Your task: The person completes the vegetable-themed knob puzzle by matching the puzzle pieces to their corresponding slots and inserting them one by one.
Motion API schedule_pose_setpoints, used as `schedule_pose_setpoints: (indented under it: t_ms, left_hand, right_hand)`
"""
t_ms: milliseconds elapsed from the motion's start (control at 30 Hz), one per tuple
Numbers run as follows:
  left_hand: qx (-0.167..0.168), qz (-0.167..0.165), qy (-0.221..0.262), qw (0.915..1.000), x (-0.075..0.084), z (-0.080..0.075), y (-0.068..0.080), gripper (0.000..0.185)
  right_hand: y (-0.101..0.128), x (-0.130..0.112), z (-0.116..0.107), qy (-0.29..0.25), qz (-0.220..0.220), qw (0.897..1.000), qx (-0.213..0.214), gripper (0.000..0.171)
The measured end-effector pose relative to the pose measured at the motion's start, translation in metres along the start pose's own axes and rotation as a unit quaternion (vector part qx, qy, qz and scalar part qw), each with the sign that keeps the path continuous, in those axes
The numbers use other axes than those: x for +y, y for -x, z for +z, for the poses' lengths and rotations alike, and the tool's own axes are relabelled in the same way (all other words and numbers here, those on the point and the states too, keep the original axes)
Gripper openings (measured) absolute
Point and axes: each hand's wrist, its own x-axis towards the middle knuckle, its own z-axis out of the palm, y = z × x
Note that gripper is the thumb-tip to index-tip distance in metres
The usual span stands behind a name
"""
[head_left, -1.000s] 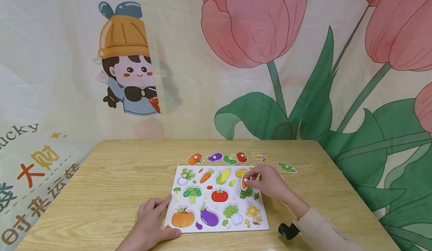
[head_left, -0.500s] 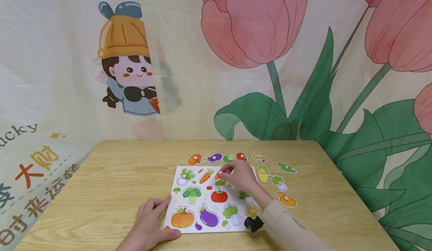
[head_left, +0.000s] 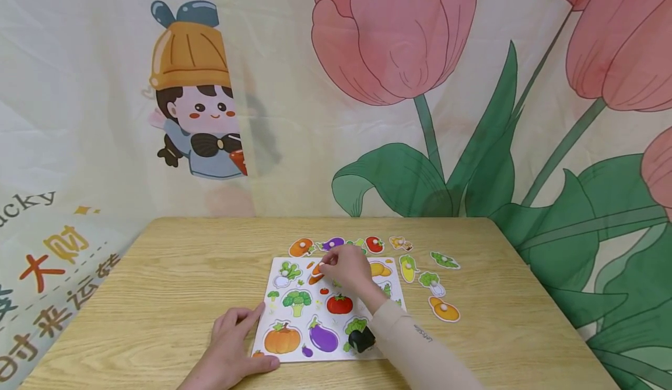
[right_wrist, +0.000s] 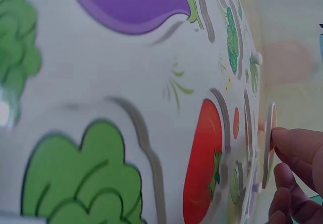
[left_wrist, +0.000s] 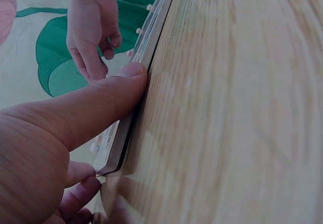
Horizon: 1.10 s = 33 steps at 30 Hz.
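Note:
A wooden vegetable puzzle board (head_left: 318,311) lies flat on the table with shaped recesses. My left hand (head_left: 231,340) holds its near left corner, thumb on the front edge and fingers along the left side; the thumb (left_wrist: 113,95) shows against the edge in the left wrist view. My right hand (head_left: 349,267) pinches the carrot piece (head_left: 316,274) by its knob over the printed carrot at the board's back. In the right wrist view the carrot piece (right_wrist: 269,146) stands tilted, just above the board. The radish piece (head_left: 287,272) sits in its recess.
Behind the board lie pumpkin (head_left: 301,247), eggplant (head_left: 333,243), tomato (head_left: 374,244) and mushroom (head_left: 401,242) pieces. To the right are corn (head_left: 408,269), pea pod (head_left: 445,260), bok choy (head_left: 432,283) and potato (head_left: 444,309) pieces. A printed curtain hangs beyond the table (head_left: 142,297).
My right hand has moved left across the board with the carrot piece, from the right side to the printed carrot. The left hand stays at the corner.

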Motion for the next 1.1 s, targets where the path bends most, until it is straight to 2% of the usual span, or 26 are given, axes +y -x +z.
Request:
schedule_pose_setpoints:
  t_ms: [333, 1100]
  left_hand:
    - [0.003, 0.005, -0.003, 1.0, -0.001, 0.0, 0.001, 0.117]
    - [-0.005, -0.005, 0.003, 1.0, 0.001, -0.002, 0.0, 0.118]
  right_hand:
    - [0.0, 0.002, 0.015, -0.002, 0.01, 1.0, -0.007, 0.009]
    - [0.003, 0.005, 0.02, -0.027, 0.022, 0.999, -0.021, 0.008]
